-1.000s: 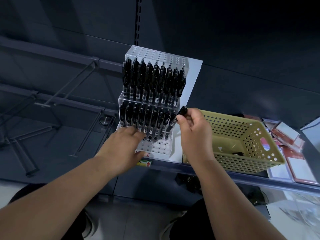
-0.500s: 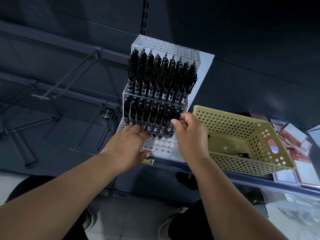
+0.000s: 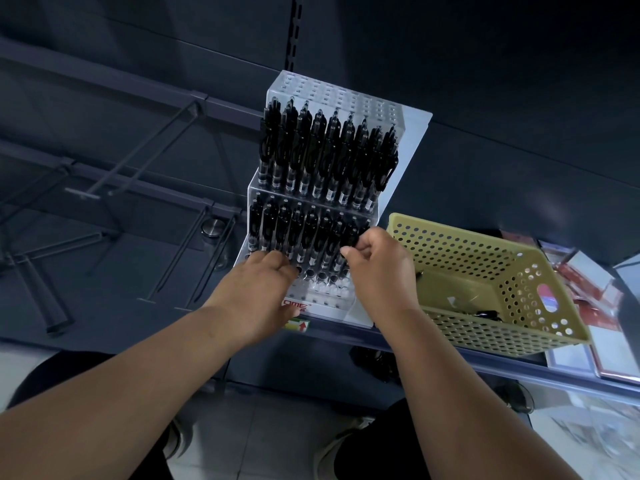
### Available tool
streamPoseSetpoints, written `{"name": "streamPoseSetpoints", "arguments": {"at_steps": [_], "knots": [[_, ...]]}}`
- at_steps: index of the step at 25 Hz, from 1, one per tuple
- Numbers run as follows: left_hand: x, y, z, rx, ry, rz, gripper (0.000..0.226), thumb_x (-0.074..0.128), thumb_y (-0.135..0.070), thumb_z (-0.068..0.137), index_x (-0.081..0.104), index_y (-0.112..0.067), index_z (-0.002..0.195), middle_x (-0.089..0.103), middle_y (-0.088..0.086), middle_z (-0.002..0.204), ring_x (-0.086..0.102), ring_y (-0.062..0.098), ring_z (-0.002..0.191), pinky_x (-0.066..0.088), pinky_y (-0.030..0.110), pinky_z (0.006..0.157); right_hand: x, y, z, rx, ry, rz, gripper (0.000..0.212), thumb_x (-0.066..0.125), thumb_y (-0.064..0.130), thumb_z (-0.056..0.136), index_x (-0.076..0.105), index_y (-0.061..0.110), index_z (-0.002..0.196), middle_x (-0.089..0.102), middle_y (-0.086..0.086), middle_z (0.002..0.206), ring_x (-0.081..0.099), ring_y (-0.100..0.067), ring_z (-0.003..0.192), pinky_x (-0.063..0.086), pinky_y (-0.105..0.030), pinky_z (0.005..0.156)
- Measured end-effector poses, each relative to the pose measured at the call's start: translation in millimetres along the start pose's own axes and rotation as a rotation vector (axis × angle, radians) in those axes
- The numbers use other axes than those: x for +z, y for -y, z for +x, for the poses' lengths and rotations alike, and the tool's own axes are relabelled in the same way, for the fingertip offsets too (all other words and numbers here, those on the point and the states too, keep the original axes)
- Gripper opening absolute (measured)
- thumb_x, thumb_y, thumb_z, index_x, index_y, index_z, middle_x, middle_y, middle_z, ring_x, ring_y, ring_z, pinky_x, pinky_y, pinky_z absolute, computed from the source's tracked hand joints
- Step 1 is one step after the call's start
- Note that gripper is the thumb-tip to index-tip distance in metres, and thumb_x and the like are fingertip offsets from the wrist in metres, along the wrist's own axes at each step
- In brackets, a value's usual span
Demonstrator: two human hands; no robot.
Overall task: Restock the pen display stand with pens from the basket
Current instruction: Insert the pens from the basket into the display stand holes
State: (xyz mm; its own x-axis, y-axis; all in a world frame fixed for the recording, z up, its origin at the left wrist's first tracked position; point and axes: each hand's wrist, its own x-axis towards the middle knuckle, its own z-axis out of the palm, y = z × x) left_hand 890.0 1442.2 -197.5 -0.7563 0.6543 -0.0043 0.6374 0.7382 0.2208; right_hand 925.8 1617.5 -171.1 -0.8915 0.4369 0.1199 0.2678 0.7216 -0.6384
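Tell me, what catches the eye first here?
A clear stepped stand packed with black pens stands on the shelf. The right hand pinches one pen at the middle tier's right end while the left hand rests on the lowest tier. A yellow perforated basket sits right of the stand.

Dark trousers (image 3: 377, 441) and pale shoes (image 3: 332, 448) (partly hidden by bare forearms (image 3: 145, 393)).

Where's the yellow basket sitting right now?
In the head view, the yellow basket sits on the shelf at the right, next to the clear pen display stand, with the right hand just to its left.
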Motion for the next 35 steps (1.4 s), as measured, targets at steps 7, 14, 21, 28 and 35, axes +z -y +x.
{"name": "streamPoseSetpoints", "arguments": {"at_steps": [7, 14, 21, 28, 35], "knots": [[-2.7, -1.1, -0.4, -0.006, 0.017, -0.005, 0.062, 0.055, -0.045, 0.091, 0.036, -0.019, 0.144, 0.038, 0.001, 0.141, 0.032, 0.022, 0.131, 0.034, 0.032, 0.108, -3.7, 1.1, 2.2, -0.016, 0.034, -0.006, 0.018, 0.062, 0.026, 0.093, 0.055, 0.015, 0.081, 0.054, 0.002, 0.061, 0.044, -0.011, 0.050, 0.042, -0.029, 0.050], [-5.1, -2.1, -1.1, -0.017, 0.031, -0.013, 0.060, 0.055, -0.043, 0.091, 0.038, -0.018, 0.143, 0.039, 0.001, 0.141, 0.034, 0.022, 0.130, 0.035, 0.032, 0.107, -1.6, 2.0, -0.1, -0.028, 0.029, -0.073, 0.017, 0.062, 0.030, 0.093, 0.061, 0.015, 0.085, 0.064, 0.001, 0.069, 0.053, -0.013, 0.056, 0.053, -0.035, 0.057], [-8.6, -19.8, -4.0, -0.033, -0.109, -0.153, 0.046, 0.053, -0.039, 0.093, 0.050, -0.019, 0.135, 0.052, 0.001, 0.127, 0.044, 0.021, 0.121, 0.037, 0.031, 0.100, -62.6, -31.8, 2.9, 0.043, -0.202, -0.068, 0.010, 0.053, 0.024, 0.097, 0.063, 0.023, 0.094, 0.065, 0.011, 0.081, 0.062, -0.010, 0.074, 0.056, -0.036, 0.069], [-24.6, -79.2, 8.6, 0.046, -0.149, -0.263, 0.031, 0.045, -0.035, 0.097, 0.059, -0.019, 0.119, 0.058, -0.001, 0.112, 0.055, 0.015, 0.100, 0.045, 0.030, 0.085, -94.4, -98.9, 9.1, 0.249, -0.129, -0.125, 0.037, 0.044, 0.009, 0.099, 0.048, 0.018, 0.135, 0.053, -0.003, 0.135, 0.054, -0.013, 0.101, 0.048, -0.027, 0.077], [-25.2, -124.0, 45.6, -0.141, 0.060, -0.390, 0.043, 0.049, -0.039, 0.096, 0.047, -0.010, 0.127, 0.058, 0.009, 0.120, 0.057, 0.024, 0.102, 0.046, 0.036, 0.085, -92.8, -127.5, -33.4, 0.200, 0.042, -0.051, 0.054, 0.048, 0.005, 0.097, 0.035, 0.023, 0.146, 0.038, -0.005, 0.146, 0.042, -0.024, 0.131, 0.036, -0.032, 0.100]]}}
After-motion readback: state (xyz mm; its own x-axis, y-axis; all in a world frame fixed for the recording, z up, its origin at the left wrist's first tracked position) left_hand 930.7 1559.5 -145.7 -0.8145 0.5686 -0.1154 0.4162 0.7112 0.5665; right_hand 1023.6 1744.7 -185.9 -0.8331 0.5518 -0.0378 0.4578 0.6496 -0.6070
